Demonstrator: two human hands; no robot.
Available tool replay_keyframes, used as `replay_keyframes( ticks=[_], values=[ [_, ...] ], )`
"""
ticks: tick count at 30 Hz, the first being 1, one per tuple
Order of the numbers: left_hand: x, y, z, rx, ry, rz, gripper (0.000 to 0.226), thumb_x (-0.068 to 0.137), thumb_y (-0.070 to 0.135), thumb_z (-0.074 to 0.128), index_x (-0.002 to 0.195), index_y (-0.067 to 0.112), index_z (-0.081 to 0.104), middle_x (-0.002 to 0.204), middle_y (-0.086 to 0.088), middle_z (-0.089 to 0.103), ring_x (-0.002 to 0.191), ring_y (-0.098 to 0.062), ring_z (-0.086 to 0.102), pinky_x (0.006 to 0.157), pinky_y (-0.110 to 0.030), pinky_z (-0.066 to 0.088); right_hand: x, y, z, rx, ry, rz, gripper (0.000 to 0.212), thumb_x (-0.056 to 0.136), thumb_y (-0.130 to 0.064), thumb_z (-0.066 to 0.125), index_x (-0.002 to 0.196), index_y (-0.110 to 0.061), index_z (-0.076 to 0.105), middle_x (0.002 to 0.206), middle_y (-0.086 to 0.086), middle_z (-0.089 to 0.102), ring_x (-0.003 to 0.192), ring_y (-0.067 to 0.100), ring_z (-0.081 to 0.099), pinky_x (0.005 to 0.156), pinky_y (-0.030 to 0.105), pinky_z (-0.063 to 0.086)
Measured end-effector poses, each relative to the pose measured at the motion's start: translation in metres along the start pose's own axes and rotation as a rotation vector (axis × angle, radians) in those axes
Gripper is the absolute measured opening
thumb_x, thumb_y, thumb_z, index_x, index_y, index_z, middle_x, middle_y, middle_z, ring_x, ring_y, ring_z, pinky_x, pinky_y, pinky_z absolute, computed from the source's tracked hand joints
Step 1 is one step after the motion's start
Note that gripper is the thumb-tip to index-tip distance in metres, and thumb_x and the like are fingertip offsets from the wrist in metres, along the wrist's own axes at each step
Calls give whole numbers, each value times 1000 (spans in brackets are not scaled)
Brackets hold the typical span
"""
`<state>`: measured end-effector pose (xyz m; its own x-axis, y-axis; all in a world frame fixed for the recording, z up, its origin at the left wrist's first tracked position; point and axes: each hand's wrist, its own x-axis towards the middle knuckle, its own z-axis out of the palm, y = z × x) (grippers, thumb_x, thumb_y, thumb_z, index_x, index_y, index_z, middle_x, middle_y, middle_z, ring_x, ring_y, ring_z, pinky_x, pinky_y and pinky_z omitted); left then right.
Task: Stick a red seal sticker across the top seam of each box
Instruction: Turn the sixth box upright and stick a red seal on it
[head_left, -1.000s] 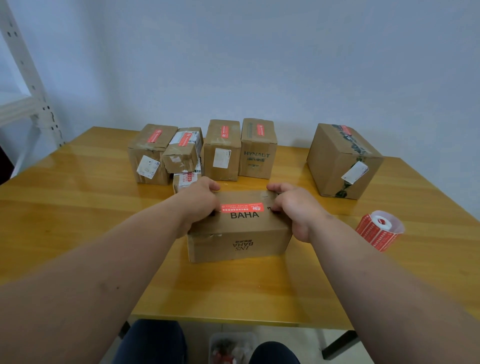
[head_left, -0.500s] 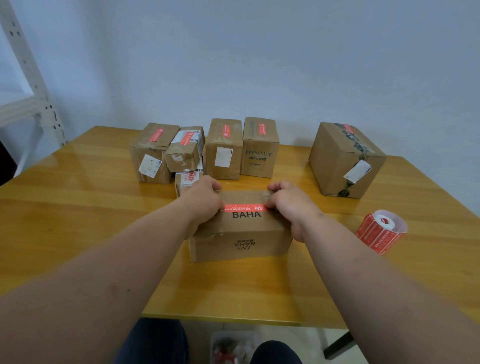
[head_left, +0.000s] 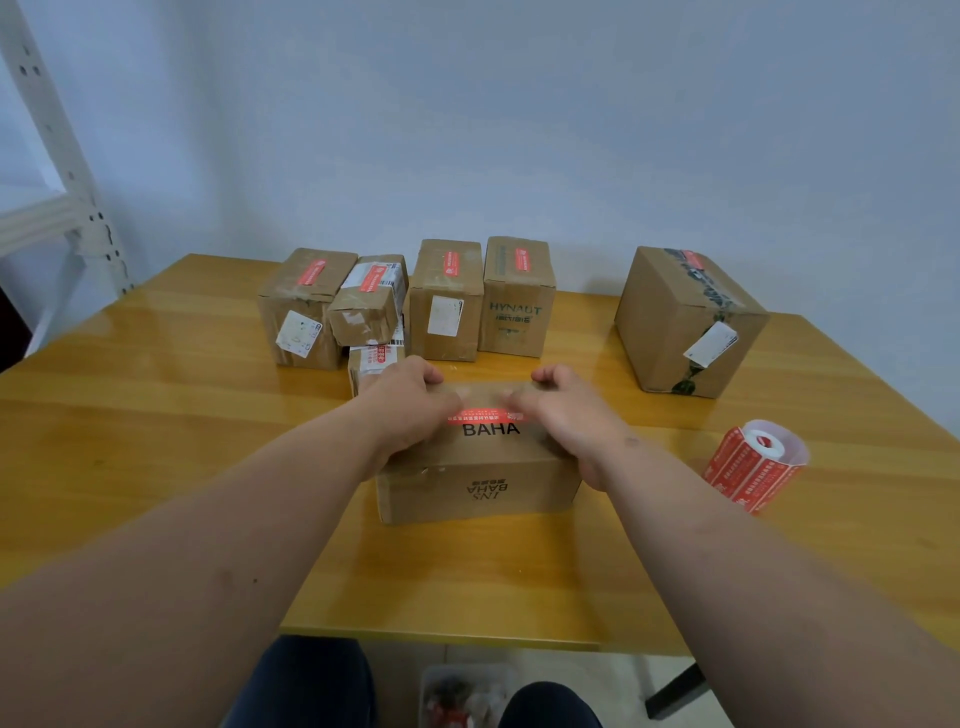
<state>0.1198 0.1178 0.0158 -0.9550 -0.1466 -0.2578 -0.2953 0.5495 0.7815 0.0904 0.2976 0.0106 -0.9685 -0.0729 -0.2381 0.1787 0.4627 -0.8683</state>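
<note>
A brown cardboard box (head_left: 478, 483) printed "BAHA" sits in front of me on the wooden table. A red seal sticker (head_left: 485, 416) lies across its top. My left hand (head_left: 410, 400) rests on the box's left top edge, fingers curled, thumb over the sticker's left end. My right hand (head_left: 566, 410) rests on the right top edge, its thumb blurred over the sticker's right end. Both hands press on the box top. The roll of red stickers (head_left: 753, 462) lies on its side to the right.
Several sealed boxes with red stickers stand in a row at the back (head_left: 447, 299), with a small one (head_left: 371, 364) just behind my left hand. A larger tilted box (head_left: 685, 322) stands at the back right. A white metal shelf frame (head_left: 57, 171) stands far left.
Both thumbs have slid inward along the sticker toward its middle, covering more of it. The box has stayed in place.
</note>
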Motion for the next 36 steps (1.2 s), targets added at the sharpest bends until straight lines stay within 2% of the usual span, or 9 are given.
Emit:
replay_keyframes(
  ticks=[2, 7, 11, 16, 22, 25, 29, 32, 36],
  values=[
    [-2, 2, -2, 5, -9, -7, 49, 83, 39, 70, 127, 34, 48, 123, -5, 49, 115, -28, 47, 99, -48, 45, 0, 0, 1, -48, -21, -4, 71, 77, -34, 78, 137, -25, 41, 123, 4, 52, 108, 23, 54, 88, 37, 49],
    [-2, 3, -7, -83, -80, -22, 46, 92, 18, 62, 134, 31, 47, 125, -8, 50, 107, -25, 53, 93, -39, 50, -1, -2, -7, 72, -66, 53, 51, 88, -12, 61, 136, -24, 46, 110, 5, 57, 87, 18, 54, 69, 29, 42],
    [-1, 0, -2, -15, -31, -2, 47, 86, 36, 68, 129, 36, 48, 126, -6, 46, 110, -26, 50, 97, -46, 48, 0, 1, -1, -17, -42, 14, 63, 81, -28, 70, 138, -26, 43, 125, 10, 55, 108, 27, 56, 86, 37, 46],
    [-4, 2, -4, -79, -64, -2, 42, 91, 16, 61, 129, 32, 51, 124, -7, 50, 102, -23, 55, 80, -32, 50, -2, -3, -10, -61, -118, 45, 61, 85, -16, 64, 141, -27, 41, 133, 9, 47, 108, 25, 53, 99, 42, 46],
    [-11, 9, -7, 36, -130, 121, 36, 95, 14, 52, 126, 31, 55, 111, 3, 55, 95, -14, 56, 72, -24, 46, -20, -18, -34, -633, -417, -93, 114, 68, -45, 82, 155, -36, 9, 160, -7, 11, 143, 27, 20, 116, 49, 26],
    [-9, 16, -1, 129, -107, 213, 44, 96, 8, 42, 131, 30, 57, 130, 1, 51, 108, -14, 51, 85, -30, 45, -28, -24, -37, -958, -463, -147, 124, 61, -58, 83, 152, -45, 0, 157, -5, 20, 141, 29, 25, 114, 51, 29],
    [-2, 24, 9, 240, 117, 362, 47, 94, 11, 47, 138, 28, 50, 148, 7, 40, 139, -17, 28, 115, -41, 25, -28, -18, -52, -911, -413, -57, 121, 58, -63, 81, 150, -45, 4, 147, 1, 33, 132, 28, 39, 107, 48, 40],
    [1, 31, 17, 314, 269, 426, 41, 94, 28, 54, 135, 30, 51, 138, 6, 44, 133, -19, 31, 114, -44, 27, -28, -9, -67, -790, -251, 47, 108, 61, -71, 74, 148, -38, 17, 134, 2, 45, 116, 25, 50, 94, 39, 48],
    [5, 44, 37, 390, 203, 482, 38, 94, 38, 54, 131, 32, 52, 118, 11, 51, 115, -12, 47, 106, -44, 37, -21, -2, -77, -884, 68, 169, 104, 68, -86, 52, 148, -25, 24, 138, 9, 45, 120, 29, 51, 91, 41, 47]
  ],
)
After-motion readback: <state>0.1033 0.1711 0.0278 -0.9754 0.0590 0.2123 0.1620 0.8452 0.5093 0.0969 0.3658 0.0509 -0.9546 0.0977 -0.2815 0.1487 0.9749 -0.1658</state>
